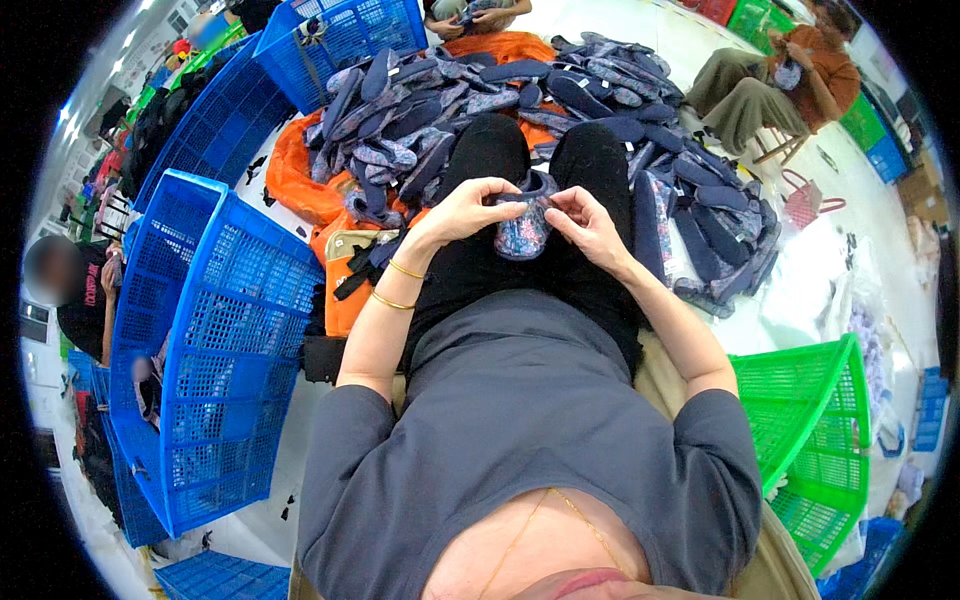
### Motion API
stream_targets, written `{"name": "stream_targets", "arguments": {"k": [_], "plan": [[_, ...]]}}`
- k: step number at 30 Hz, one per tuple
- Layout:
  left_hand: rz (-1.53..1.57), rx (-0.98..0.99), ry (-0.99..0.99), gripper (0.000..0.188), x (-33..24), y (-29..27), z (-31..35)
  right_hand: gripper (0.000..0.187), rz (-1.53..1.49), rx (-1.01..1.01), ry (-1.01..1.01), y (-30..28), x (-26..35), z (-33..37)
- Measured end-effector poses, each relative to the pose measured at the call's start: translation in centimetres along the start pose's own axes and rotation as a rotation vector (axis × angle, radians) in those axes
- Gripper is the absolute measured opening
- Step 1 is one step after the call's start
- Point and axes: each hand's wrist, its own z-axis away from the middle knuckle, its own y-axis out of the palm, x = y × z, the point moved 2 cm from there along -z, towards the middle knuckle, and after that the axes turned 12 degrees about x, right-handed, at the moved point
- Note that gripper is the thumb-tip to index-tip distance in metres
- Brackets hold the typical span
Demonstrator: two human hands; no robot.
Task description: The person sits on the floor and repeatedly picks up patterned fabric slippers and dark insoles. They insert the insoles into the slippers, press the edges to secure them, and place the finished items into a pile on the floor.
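**Slipper pinched by both hands at its rim, held over the lap**

One slipper [523, 235] is held between the knees [592, 165], floral end toward the body. Its left rim is gripped between thumb and fingers of the left hand [465, 212]; its right side is pinched between thumb and fingertips of the right hand [592, 228]. Neither hand is free.

The step looks like rim handling, purpose not clear. Best done with light, equal pinches on both sides, so the edge isn't stretched or twisted. The left grip should be kept as the anchor and the right fingertips used for fine moves. Thumbs are best kept off the edge line so it can be seen. Forearms could be rested on the thighs for steadiness.

Counts, near to far:
- Bangles [407, 272]: 2, both on the left forearm.
- Green crates [800, 400]: 1 or 2, overlap can't be resolved.
- Blue crates [240, 390]: at least 4 to the left.
- Piled slippers [430, 110]: dozens, past the knees; overlapped, no exact count possible.
- Pink bag [803, 203]: 1, right of the pile.
- Co-workers [820, 85]: at least 3 seen, one of them on a stool [782, 150].
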Motion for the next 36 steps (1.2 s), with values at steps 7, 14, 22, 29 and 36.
{"name": "stream_targets", "arguments": {"k": [7, 14, 22, 29, 36], "plan": [[0.132, -0.035, 0.014, 0.028, 2.0, 1.0, 1.2, 0.026, 0.257, 0.012, -0.094, 1.6, 0.3, -1.2], [0.132, -0.011, -0.009, 0.026, 1.6, 1.3, 1.2, 0.02, 0.401, 0.004, -0.094, 1.9, 2.2, -1.4], [0.027, -0.186, 0.173, 0.025, 1.6, 1.0, 1.0, 0.02, -0.156, -0.098, 0.12, -0.6, 2.3, -0.5], [0.43, -0.368, 0.418, 0.025, -1.3, 1.3, 1.1, 0.046, -0.453, 0.006, 0.296, 1.8, 2.5, 0.1], [0.356, -0.306, 0.506, 0.042, -0.8, 3.3, 1.3, 0.046, -0.808, -0.072, 0.158, 2.9, 3.2, -1.5]]}}
